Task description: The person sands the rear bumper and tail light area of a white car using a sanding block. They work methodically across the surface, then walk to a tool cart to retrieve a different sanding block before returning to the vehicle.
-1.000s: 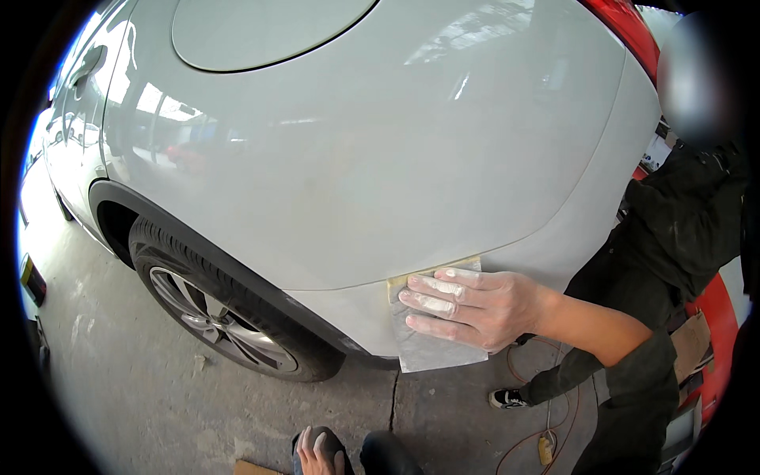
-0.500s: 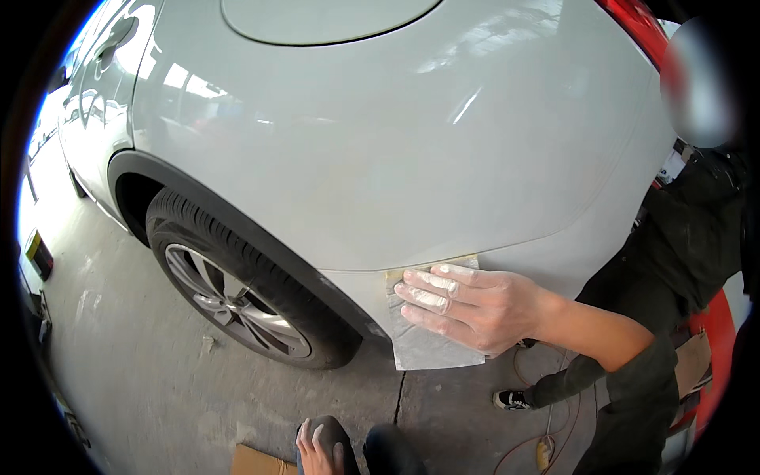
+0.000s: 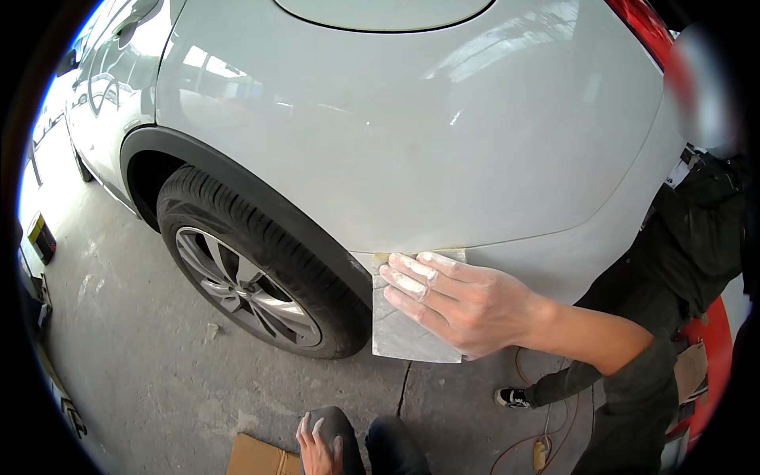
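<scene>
My right hand [image 3: 467, 309] presses a thin grey sheet of sandpaper [image 3: 408, 340] against the light-coloured rear bumper [image 3: 538, 265] of a car, just below the seam under the body panel [image 3: 412, 158]. Its fingers lie stretched over the sheet, dusted with white powder; the thumb is hidden. The sheet's left edge is at the black wheel-arch trim [image 3: 261, 186], and its lower part hangs free. My left hand [image 3: 318, 450] rests on my knee, fingers spread and holding nothing, with pale dust on the fingertips.
The rear wheel [image 3: 245, 289] stands left of the sheet. At right is another person in dark clothes, with a dark shoe [image 3: 512, 398] on the floor. Red hose or cord [image 3: 564, 431] lies nearby. Flattened cardboard [image 3: 257, 457] is by my left knee; a dark can [image 3: 41, 237] stands far left.
My right hand has slid the sandpaper left along the bumper, toward the wheel arch. The view has shifted a little. My left hand stays on the knee.
</scene>
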{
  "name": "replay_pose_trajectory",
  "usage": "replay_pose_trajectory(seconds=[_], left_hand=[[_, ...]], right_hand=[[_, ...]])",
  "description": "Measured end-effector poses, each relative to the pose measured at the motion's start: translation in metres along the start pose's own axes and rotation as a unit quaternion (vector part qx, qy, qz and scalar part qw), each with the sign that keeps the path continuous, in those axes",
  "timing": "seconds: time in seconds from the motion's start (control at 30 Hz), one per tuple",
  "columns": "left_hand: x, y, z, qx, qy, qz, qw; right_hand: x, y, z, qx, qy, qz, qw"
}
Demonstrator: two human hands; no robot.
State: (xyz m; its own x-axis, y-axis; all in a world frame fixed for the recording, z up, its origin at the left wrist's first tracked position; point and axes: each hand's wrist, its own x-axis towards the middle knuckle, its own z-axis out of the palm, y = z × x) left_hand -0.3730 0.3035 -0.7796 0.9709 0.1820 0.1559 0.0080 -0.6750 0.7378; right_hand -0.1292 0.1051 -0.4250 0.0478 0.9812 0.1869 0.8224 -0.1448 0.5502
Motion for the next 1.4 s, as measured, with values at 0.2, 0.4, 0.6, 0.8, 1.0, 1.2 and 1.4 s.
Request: replay_pose_trajectory(seconds=[0.2,0.4,0.6,0.8,1.0,1.2,1.4], left_hand=[[-0.011,0.000,-0.004,0.003,0.006,-0.002,1.000],[-0.012,0.000,-0.015,0.004,0.011,0.005,1.000],[-0.022,-0.013,-0.008,0.021,0.003,-0.004,1.000],[-0.016,0.000,-0.013,0.015,-0.035,-0.010,0.999],[-0.015,0.004,-0.026,0.026,-0.038,0.006,0.999],[-0.022,-0.030,-0.021,0.058,-0.067,0.027,0.996],[0.006,-0.014,-0.018,0.070,-0.077,0.081,0.991]], right_hand=[[0.006,-0.006,0.000,-0.009,-0.024,-0.001,1.000],[0.024,-0.013,0.015,-0.037,-0.016,0.000,0.999],[0.013,-0.015,0.020,-0.048,-0.039,-0.008,0.998],[0.013,-0.019,0.038,-0.072,0.004,0.028,0.997],[-0.078,0.018,0.021,-0.114,0.009,-0.012,0.993],[-0.139,0.019,0.005,-0.129,-0.012,0.050,0.990],[-0.085,0.004,0.043,-0.071,0.093,0.019,0.993]])
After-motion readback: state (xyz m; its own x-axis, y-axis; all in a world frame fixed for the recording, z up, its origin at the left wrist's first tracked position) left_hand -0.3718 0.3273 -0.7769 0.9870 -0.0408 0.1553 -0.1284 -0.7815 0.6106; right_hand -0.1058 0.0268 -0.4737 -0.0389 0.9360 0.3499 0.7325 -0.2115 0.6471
